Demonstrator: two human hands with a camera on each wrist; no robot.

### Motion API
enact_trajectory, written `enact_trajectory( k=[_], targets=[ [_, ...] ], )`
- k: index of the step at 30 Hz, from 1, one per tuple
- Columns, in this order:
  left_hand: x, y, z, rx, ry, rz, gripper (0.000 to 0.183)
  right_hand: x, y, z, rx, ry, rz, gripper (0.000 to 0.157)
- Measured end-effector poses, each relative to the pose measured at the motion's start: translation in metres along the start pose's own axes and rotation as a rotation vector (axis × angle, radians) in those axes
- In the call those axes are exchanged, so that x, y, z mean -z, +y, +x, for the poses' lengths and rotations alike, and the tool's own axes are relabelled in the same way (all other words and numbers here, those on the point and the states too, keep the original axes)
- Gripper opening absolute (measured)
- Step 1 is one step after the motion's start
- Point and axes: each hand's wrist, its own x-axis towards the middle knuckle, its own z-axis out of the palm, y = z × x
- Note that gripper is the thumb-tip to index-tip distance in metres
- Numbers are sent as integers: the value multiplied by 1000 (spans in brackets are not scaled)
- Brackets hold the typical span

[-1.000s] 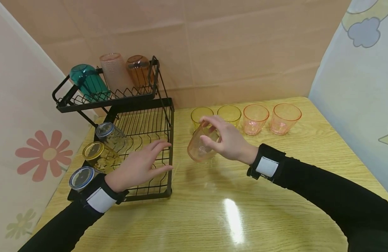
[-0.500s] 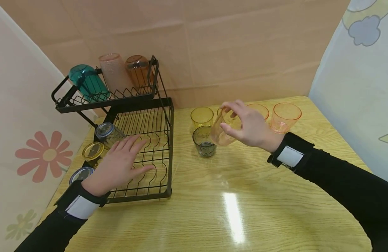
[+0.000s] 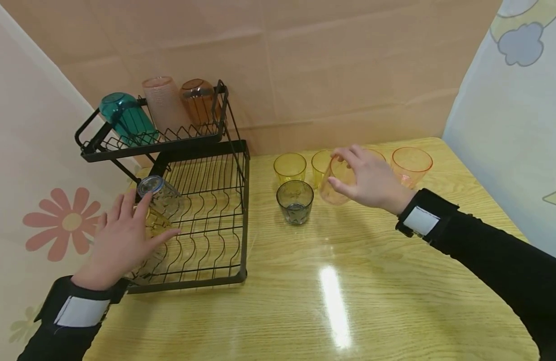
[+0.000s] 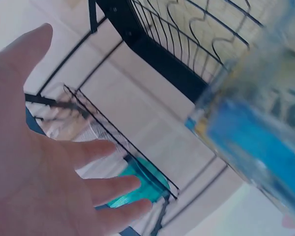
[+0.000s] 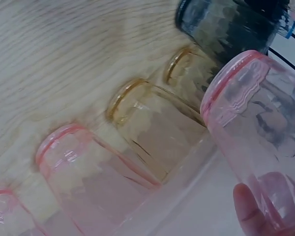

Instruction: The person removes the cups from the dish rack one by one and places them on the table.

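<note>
My right hand [image 3: 370, 178] grips a pink glass [image 3: 334, 188] near its rim, thumb on the near side. The glass leans, its base down and to the left, in front of a yellow glass [image 3: 320, 165] and beside a grey glass [image 3: 296, 203]. In the right wrist view, the held pink glass [image 5: 255, 113] overlaps part of the grey glass [image 5: 226, 29]. My left hand [image 3: 122, 240], fingers spread, is over the left side of the black dish rack [image 3: 245, 225]. It partly covers an upturned amber glass [image 3: 156, 223]. In the left wrist view, a blue-edged glass [image 4: 255, 142] looms close.
Another yellow glass [image 3: 289, 168] and a pink glass [image 3: 411, 165] stand in the back row, with one more pink glass mostly behind my right hand. The rack's upper tier holds teal [image 3: 126, 115], pale pink [image 3: 165, 103] and brown [image 3: 198, 100] glasses. A clear glass [image 3: 162, 195] leans below.
My right hand has carried the pink glass to the right and slightly back, uncovering the grey glass. My left hand has moved left across the rack, over the glasses there.
</note>
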Motion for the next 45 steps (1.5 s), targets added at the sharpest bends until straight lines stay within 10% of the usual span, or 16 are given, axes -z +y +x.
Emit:
enact_trajectory(
  k=[19, 45],
  targets=[
    [5, -36, -22, 211, 4, -8, 119, -51, 17, -6, 29, -229, -134, 62],
    [-20, -46, -29, 235, -73, -60, 121, -34, 19, -3, 17, -263, -93, 67]
  ],
)
